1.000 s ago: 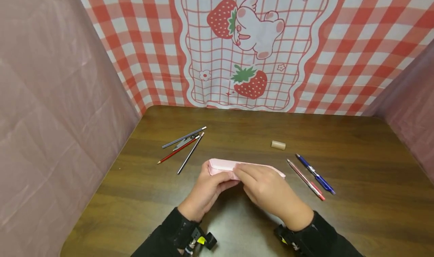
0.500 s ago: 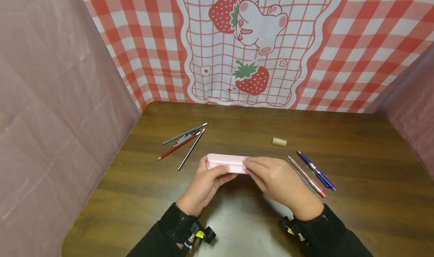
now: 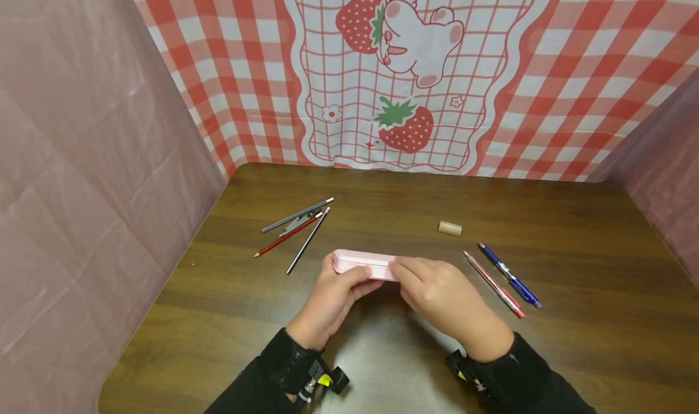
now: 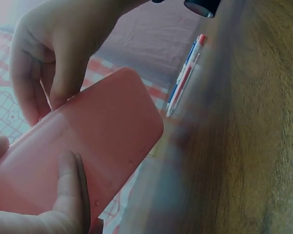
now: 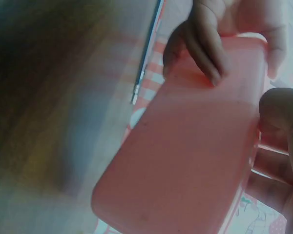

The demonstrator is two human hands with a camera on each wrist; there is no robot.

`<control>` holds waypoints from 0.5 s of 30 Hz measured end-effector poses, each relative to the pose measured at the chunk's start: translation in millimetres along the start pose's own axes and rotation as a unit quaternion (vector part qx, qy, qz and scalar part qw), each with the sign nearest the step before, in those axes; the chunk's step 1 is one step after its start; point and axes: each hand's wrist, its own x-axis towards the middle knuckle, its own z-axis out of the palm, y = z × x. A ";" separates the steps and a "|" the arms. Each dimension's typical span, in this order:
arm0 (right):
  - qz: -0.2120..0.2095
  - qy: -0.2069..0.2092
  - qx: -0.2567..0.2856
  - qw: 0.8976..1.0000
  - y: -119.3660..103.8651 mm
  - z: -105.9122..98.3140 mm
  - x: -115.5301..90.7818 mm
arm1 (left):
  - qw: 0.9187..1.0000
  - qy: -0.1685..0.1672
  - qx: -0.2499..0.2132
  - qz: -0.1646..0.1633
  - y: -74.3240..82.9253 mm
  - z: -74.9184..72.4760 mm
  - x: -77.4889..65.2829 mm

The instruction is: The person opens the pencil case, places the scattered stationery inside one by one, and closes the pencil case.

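Note:
A pink pencil case (image 3: 363, 257) is held above the table by both hands, its long front edge facing the body. My left hand (image 3: 326, 302) grips its left end, thumb on the near side; in the right wrist view the left fingers spread over its smooth pink underside (image 5: 176, 146). My right hand (image 3: 453, 298) pinches the near long edge toward the right, hiding that end in the head view. In the left wrist view, the right thumb and fingers bend at the edge of the case (image 4: 112, 117). Whatever is inside cannot be seen.
On the left of the wooden table (image 3: 218, 317) lie a red pencil (image 3: 286, 236), a blue-grey pencil (image 3: 297, 215), a dark striped pencil (image 3: 307, 242) and a grey compass (image 3: 297, 223). To the right are a beige cylinder (image 3: 450, 228), a red pen (image 3: 494, 284) and a blue pen (image 3: 509, 274).
My right hand has slid rightward along the case's edge, uncovering more of its middle, then shifted slightly back left. The case has tilted a little. My left hand keeps its grip.

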 end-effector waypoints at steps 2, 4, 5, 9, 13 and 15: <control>0.010 -0.005 -0.004 1.000 -1.9 0.9 -0.7 | 1.000 0.001 0.001 0.003 -0.5 0.5 -0.3; 0.015 -0.004 -0.005 1.000 -2.7 2.2 -1.1 | 1.000 0.002 0.003 0.007 -0.6 0.5 -0.2; 0.018 -0.003 -0.004 1.000 -2.7 2.8 -1.2 | 1.000 0.002 0.005 0.007 -0.6 0.4 -0.1; 0.044 -0.011 0.010 0.999 2.7 3.5 -2.2 | 1.000 0.002 0.008 0.010 -0.2 -0.4 1.2; 0.115 -0.036 0.053 0.991 17.8 1.4 -8.4 | 1.000 0.004 0.003 0.017 0.2 -2.2 2.6; 0.163 -0.048 0.087 0.982 26.8 0.3 -14.4 | 1.000 0.006 -0.001 0.022 0.4 -3.3 2.5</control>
